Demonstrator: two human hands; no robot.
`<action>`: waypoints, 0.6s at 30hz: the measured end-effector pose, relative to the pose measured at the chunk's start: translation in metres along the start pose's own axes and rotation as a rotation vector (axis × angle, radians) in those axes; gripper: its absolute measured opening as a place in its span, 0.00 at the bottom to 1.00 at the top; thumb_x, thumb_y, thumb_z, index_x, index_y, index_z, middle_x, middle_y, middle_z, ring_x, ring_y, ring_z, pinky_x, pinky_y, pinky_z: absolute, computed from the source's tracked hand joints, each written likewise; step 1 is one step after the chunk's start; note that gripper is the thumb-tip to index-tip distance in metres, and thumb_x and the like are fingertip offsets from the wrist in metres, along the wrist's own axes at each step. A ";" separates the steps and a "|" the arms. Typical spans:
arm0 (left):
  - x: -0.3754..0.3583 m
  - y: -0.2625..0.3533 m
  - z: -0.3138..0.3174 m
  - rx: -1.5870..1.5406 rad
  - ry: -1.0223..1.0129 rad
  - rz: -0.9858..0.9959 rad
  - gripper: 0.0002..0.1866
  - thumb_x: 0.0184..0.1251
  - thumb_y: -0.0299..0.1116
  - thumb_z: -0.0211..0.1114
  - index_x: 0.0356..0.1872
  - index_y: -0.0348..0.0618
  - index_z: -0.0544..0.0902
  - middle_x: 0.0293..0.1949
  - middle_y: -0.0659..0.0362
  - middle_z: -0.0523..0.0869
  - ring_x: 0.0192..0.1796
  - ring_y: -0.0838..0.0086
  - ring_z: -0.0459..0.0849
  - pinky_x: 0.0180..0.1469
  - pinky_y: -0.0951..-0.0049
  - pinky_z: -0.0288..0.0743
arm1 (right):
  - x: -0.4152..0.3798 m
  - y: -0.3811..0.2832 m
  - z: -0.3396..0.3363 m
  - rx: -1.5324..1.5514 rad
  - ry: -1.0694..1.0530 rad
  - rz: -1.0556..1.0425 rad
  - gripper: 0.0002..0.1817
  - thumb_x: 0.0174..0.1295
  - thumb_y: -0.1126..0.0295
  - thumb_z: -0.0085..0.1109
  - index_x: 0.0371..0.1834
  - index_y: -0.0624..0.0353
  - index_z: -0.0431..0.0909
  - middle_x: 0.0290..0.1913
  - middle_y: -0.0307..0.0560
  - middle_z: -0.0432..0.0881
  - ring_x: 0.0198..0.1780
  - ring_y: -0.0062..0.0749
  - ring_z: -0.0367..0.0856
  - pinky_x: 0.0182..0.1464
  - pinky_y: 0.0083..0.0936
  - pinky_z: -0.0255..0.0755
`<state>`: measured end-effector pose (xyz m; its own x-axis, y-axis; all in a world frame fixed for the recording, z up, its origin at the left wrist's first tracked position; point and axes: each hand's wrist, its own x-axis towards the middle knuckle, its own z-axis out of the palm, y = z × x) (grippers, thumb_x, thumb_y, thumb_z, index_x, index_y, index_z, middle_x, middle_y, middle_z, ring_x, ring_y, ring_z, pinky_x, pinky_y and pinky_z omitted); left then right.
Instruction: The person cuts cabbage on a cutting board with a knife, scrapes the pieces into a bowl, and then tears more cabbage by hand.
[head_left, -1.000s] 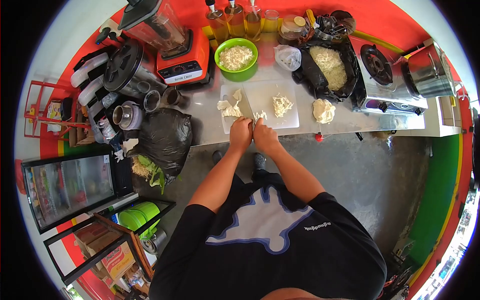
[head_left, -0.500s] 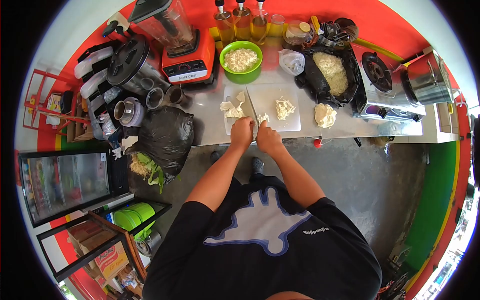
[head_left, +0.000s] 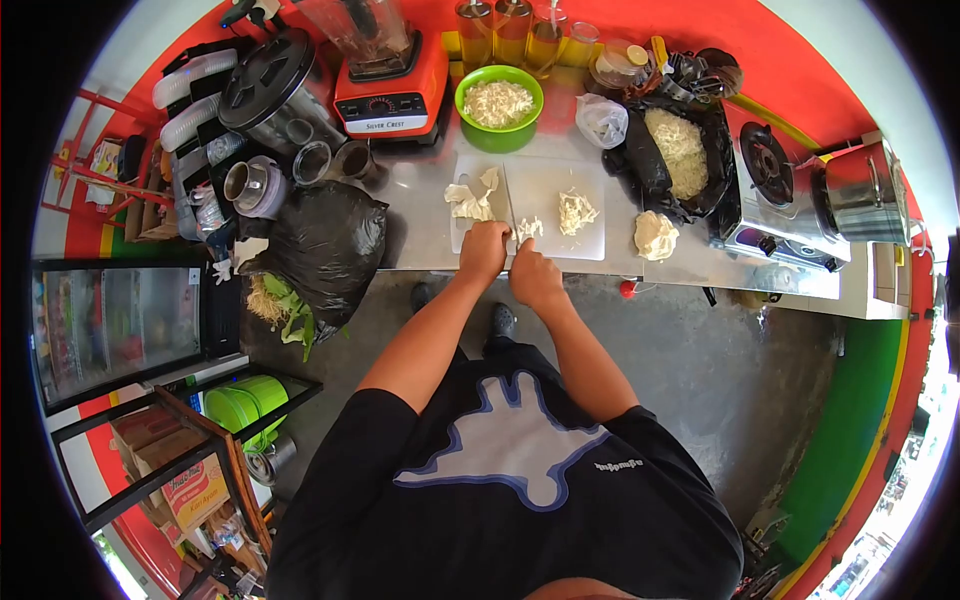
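Observation:
A white cutting board [head_left: 555, 180] lies at the counter's front edge. The thin dark line of a knife [head_left: 509, 195] runs across it, pointing away from me. My left hand [head_left: 484, 252] is closed at the knife's near end; the handle is hidden. Beside it my right hand [head_left: 537, 275] is closed, fingertips against a small bunch of cream-coloured strips [head_left: 529, 229]. Larger pale, leafy pieces [head_left: 473, 196] lie on the board's left part. A pile of cut strips [head_left: 576, 212] sits on its right part.
Behind the board stands a green bowl [head_left: 500, 125] of pale shreds. A red blender [head_left: 390, 105] and a black bag [head_left: 325, 250] are left. To the right are a pale lump [head_left: 655, 236], an open black bag of shreds [head_left: 675, 155] and a gas stove [head_left: 775, 215].
The view has shifted and turned slightly. Both hands stay at the board's near edge with the knife between them. The cut pile and the larger pieces look much the same.

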<state>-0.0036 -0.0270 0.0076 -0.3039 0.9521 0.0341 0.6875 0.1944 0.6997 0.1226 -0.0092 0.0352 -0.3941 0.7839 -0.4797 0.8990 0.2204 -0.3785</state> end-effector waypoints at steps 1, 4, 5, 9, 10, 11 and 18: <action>0.001 0.002 0.000 0.021 -0.016 -0.018 0.05 0.61 0.24 0.63 0.29 0.38 0.87 0.32 0.44 0.88 0.38 0.46 0.87 0.42 0.52 0.80 | 0.000 0.000 0.007 -0.014 0.033 -0.013 0.13 0.70 0.71 0.49 0.52 0.67 0.65 0.45 0.73 0.86 0.50 0.68 0.86 0.54 0.55 0.79; 0.003 0.002 0.001 -0.005 -0.042 -0.085 0.05 0.61 0.25 0.63 0.29 0.38 0.86 0.32 0.45 0.88 0.38 0.46 0.87 0.41 0.52 0.80 | 0.002 -0.005 0.005 -0.028 0.052 -0.025 0.14 0.69 0.71 0.50 0.52 0.68 0.65 0.44 0.72 0.86 0.49 0.68 0.87 0.53 0.54 0.80; 0.003 0.001 0.001 -0.007 -0.038 -0.091 0.05 0.61 0.25 0.63 0.29 0.38 0.86 0.32 0.45 0.88 0.38 0.46 0.87 0.41 0.52 0.80 | 0.003 -0.008 0.001 -0.014 0.041 -0.026 0.14 0.68 0.71 0.51 0.52 0.68 0.65 0.44 0.71 0.86 0.49 0.67 0.87 0.52 0.53 0.81; 0.005 -0.002 0.002 -0.007 -0.006 -0.055 0.04 0.61 0.25 0.65 0.30 0.38 0.86 0.31 0.45 0.87 0.37 0.46 0.87 0.39 0.53 0.80 | 0.003 -0.008 -0.009 -0.034 0.030 -0.046 0.16 0.68 0.71 0.52 0.53 0.69 0.64 0.44 0.72 0.86 0.49 0.67 0.87 0.53 0.53 0.81; 0.004 -0.003 0.003 -0.001 0.017 -0.045 0.03 0.61 0.26 0.67 0.31 0.38 0.87 0.30 0.45 0.87 0.37 0.46 0.87 0.38 0.54 0.80 | -0.002 -0.007 -0.007 -0.041 0.010 -0.039 0.16 0.68 0.71 0.52 0.53 0.69 0.64 0.44 0.72 0.86 0.49 0.67 0.87 0.52 0.53 0.81; 0.003 -0.003 0.005 -0.012 0.004 -0.077 0.03 0.61 0.25 0.67 0.32 0.38 0.87 0.31 0.45 0.88 0.37 0.47 0.87 0.39 0.54 0.80 | -0.006 -0.007 -0.006 -0.050 -0.010 -0.030 0.16 0.68 0.70 0.52 0.53 0.69 0.64 0.44 0.72 0.86 0.49 0.67 0.87 0.52 0.53 0.81; 0.001 -0.003 0.004 -0.018 -0.005 -0.075 0.03 0.61 0.26 0.67 0.31 0.40 0.88 0.32 0.45 0.88 0.38 0.47 0.87 0.39 0.54 0.80 | 0.006 -0.004 0.003 -0.024 0.059 -0.039 0.18 0.68 0.70 0.53 0.54 0.70 0.63 0.45 0.72 0.86 0.50 0.67 0.86 0.54 0.52 0.80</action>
<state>-0.0035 -0.0262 0.0026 -0.3514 0.9360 -0.0226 0.6505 0.2614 0.7131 0.1156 -0.0067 0.0315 -0.4178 0.8071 -0.4172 0.8877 0.2650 -0.3764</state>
